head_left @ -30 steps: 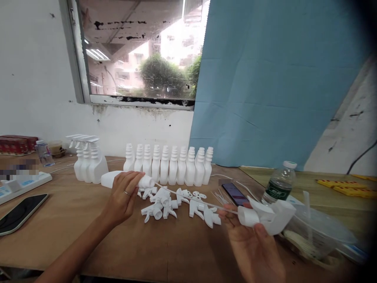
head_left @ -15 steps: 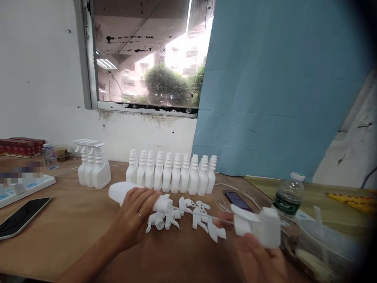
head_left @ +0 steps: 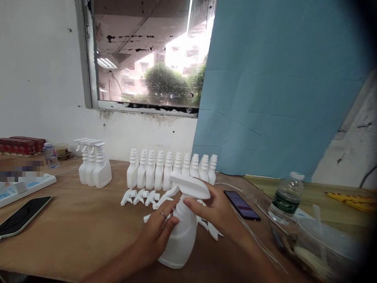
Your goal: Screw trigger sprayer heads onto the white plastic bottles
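Observation:
A white spray bottle [head_left: 181, 241] stands slightly tilted in front of me, its trigger spray head [head_left: 191, 184] seated at the top of the neck. My left hand [head_left: 157, 230] wraps round the bottle's neck and shoulder, a ring on one finger. Around the spray head closes my right hand [head_left: 212, 206], thumb toward me and fingers behind it. Loose white trigger heads [head_left: 140, 197] lie on the table just beyond, some hidden by my hands. The tube inside the bottle is not visible.
Several open white bottles [head_left: 141, 175] stand in a row by the wall. Bottles with spray heads [head_left: 101, 173] are at left. Two phones [head_left: 25, 215], a power strip [head_left: 29, 188], thin tubes [head_left: 259, 239], a water bottle [head_left: 285, 202] and a plastic bowl [head_left: 321, 236] lie around.
The bottle has gone from lying sideways to nearly upright. The spray head, held apart at the right with its tube, has moved left onto the bottle's neck.

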### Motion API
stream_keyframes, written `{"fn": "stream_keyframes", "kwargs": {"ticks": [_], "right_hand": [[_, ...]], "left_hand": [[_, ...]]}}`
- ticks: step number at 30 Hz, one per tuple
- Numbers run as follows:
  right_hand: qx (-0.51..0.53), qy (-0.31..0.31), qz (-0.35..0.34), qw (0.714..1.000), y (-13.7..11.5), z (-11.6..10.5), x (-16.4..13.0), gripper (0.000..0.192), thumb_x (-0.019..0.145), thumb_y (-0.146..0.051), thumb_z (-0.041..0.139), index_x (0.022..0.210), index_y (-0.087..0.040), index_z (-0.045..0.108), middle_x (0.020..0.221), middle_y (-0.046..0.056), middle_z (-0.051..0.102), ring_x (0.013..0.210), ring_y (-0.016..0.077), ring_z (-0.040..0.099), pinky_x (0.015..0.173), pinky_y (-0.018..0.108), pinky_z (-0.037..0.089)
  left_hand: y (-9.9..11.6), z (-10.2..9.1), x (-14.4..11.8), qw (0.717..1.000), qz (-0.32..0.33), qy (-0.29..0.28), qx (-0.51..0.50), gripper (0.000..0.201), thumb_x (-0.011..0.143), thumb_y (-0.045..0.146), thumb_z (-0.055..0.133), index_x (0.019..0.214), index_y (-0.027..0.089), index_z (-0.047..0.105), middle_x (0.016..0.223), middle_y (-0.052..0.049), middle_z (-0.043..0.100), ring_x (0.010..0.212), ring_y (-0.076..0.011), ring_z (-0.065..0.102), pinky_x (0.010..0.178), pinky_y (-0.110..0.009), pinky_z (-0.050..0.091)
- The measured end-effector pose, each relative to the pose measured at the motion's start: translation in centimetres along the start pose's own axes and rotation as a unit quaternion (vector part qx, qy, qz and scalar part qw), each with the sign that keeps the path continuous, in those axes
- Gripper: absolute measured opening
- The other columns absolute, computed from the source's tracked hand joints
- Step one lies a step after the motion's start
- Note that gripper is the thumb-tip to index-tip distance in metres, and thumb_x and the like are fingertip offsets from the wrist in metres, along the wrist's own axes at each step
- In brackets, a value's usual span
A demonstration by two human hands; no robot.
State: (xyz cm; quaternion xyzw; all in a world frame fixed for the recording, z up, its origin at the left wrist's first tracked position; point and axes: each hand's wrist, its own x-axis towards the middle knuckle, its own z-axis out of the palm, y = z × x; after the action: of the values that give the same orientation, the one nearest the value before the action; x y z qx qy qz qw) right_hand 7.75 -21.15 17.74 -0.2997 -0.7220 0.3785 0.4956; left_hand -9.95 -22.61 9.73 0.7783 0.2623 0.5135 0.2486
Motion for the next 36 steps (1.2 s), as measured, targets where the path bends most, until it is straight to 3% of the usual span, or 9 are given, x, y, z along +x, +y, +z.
{"fn": "stream_keyframes", "kwargs": {"ticks": [6, 12, 14, 18, 20, 23, 29, 32, 36], "right_hand": [[0.056, -0.035, 0.05, 0.997, 1.9, 0.7, 1.4, 0.028, 0.072, -0.035, 0.075, 0.091, -0.015, 0.07, 0.081, 0.005, 0.07, 0.079, 0.0215, 0.064, 0.068, 0.03, 0.05], [0.159, -0.043, 0.071, 0.984, 2.4, 1.3, 0.7, 0.031, 0.074, -0.035, 0.075, 0.097, -0.015, 0.069, 0.091, 0.007, 0.072, 0.086, 0.0226, 0.066, 0.076, 0.032, 0.051], [0.203, -0.029, 0.069, 0.976, 3.1, 2.1, 0.5, 0.034, 0.074, -0.034, 0.076, 0.101, -0.016, 0.067, 0.093, 0.007, 0.072, 0.085, 0.0222, 0.067, 0.075, 0.032, 0.052], [0.247, 0.005, 0.058, 0.967, 4.2, 3.6, 0.1, 0.041, 0.073, -0.035, 0.076, 0.108, -0.019, 0.06, 0.077, 0.002, 0.069, 0.061, 0.0167, 0.062, 0.059, 0.029, 0.051], [0.27, 0.0, 0.046, 0.962, 4.4, 4.0, -0.3, 0.042, 0.075, -0.039, 0.073, 0.108, -0.019, 0.058, 0.069, 0.001, 0.065, 0.056, 0.0166, 0.06, 0.056, 0.029, 0.05], [0.295, -0.003, 0.043, 0.954, 4.2, 4.2, -0.5, 0.04, 0.077, -0.046, 0.069, 0.104, -0.019, 0.057, 0.066, 0.001, 0.063, 0.057, 0.0174, 0.06, 0.055, 0.029, 0.049], [0.263, -0.005, 0.054, 0.963, 3.3, 4.3, -0.1, 0.052, 0.073, -0.042, 0.075, 0.116, -0.022, 0.051, 0.068, -0.001, 0.062, 0.057, 0.0164, 0.058, 0.056, 0.028, 0.048], [0.267, 0.014, 0.062, 0.962, 2.8, 4.6, -0.2, 0.056, 0.075, -0.043, 0.074, 0.122, -0.023, 0.05, 0.063, -0.003, 0.06, 0.053, 0.0159, 0.056, 0.054, 0.027, 0.046], [0.269, 0.011, 0.043, 0.962, 3.0, 4.8, -0.2, 0.054, 0.073, -0.046, 0.074, 0.117, -0.021, 0.054, 0.061, -0.002, 0.061, 0.052, 0.0161, 0.056, 0.052, 0.027, 0.045]], "left_hand": [[-1.9, -0.2, 0.2, 0.984, -0.101, 0.027, -0.143, 0.036, 0.094, 0.039, 0.052, 0.127, 0.024, 0.053, 0.119, -0.01, 0.061, 0.106, -0.0228, 0.058, 0.091, -0.035, 0.046], [0.6, -2.8, 2.5, 0.974, -0.03, 0.082, -0.211, 0.044, 0.087, 0.038, 0.066, 0.125, 0.026, 0.048, 0.121, -0.009, 0.057, 0.109, -0.0209, 0.055, 0.09, -0.031, 0.047], [1.9, -2.9, 3.5, 0.972, -0.035, 0.075, -0.218, 0.045, 0.087, 0.039, 0.065, 0.127, 0.027, 0.047, 0.123, -0.009, 0.057, 0.095, -0.0173, 0.06, 0.077, -0.026, 0.051], [3.4, -1.7, 4.9, 0.965, -0.083, 0.093, -0.232, 0.031, 0.087, 0.041, 0.064, 0.109, 0.022, 0.054, 0.073, 0.0, 0.062, 0.045, -0.0076, 0.051, 0.039, -0.017, 0.042], [3.4, -1.1, 5.2, 0.962, -0.096, 0.117, -0.228, 0.029, 0.086, 0.044, 0.064, 0.099, 0.02, 0.055, 0.055, 0.005, 0.053, 0.036, -0.0073, 0.046, 0.034, -0.016, 0.039], [3.4, -0.9, 5.2, 0.96, -0.103, 0.136, -0.222, 0.03, 0.084, 0.045, 0.066, 0.096, 0.02, 0.054, 0.05, 0.008, 0.048, 0.034, -0.0076, 0.047, 0.033, -0.015, 0.038], [3.2, -1.3, 5.0, 0.958, -0.094, 0.123, -0.24, 0.028, 0.084, 0.043, 0.067, 0.096, 0.02, 0.055, 0.06, 0.005, 0.055, 0.035, -0.0066, 0.049, 0.032, -0.015, 0.04], [3.0, -1.5, 5.1, 0.956, -0.084, 0.113, -0.258, 0.026, 0.085, 0.041, 0.066, 0.097, 0.021, 0.054, 0.09, -0.002, 0.065, 0.04, -0.0051, 0.052, 0.032, -0.016, 0.042], [2.8, -1.6, 5.1, 0.957, -0.07, 0.104, -0.263, 0.024, 0.086, 0.038, 0.065, 0.096, 0.02, 0.055, 0.124, -0.01, 0.058, 0.04, -0.0027, 0.053, 0.032, -0.018, 0.044]]}}
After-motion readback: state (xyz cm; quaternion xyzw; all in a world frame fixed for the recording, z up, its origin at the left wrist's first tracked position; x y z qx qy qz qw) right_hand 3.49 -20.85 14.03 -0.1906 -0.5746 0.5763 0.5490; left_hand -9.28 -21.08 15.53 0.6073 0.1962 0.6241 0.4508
